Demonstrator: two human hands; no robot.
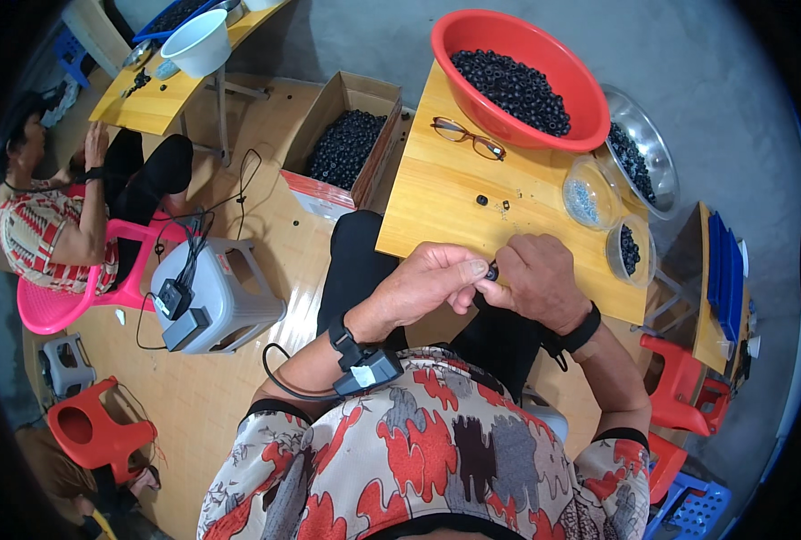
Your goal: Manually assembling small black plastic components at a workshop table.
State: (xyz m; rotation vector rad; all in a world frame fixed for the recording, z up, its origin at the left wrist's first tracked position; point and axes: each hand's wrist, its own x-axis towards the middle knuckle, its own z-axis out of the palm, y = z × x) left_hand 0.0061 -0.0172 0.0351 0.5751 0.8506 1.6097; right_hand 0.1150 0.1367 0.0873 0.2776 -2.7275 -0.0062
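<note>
Just off the near edge of the yellow table (418, 193), my two hands meet over my lap. Between their fingertips is a small black round part (492, 270), mostly covered by the fingers. My left hand (432, 283) pinches it with the thumb on top. My right hand (537, 281) closes on it from the other side, fingers curled. Beyond my hands, another black part (482, 200) lies on the table among tiny crumbs. A red basin (589, 126) of black ring-shaped parts stands at the far side.
Brown-framed glasses (469, 138) lie by the basin. To the right are a steel bowl (666, 193), a clear bowl (589, 193) with small bluish bits and a clear cup (633, 270) with black parts. A cardboard box (346, 135) and a grey stool (229, 297) stand left; a person (67, 207) sits beyond.
</note>
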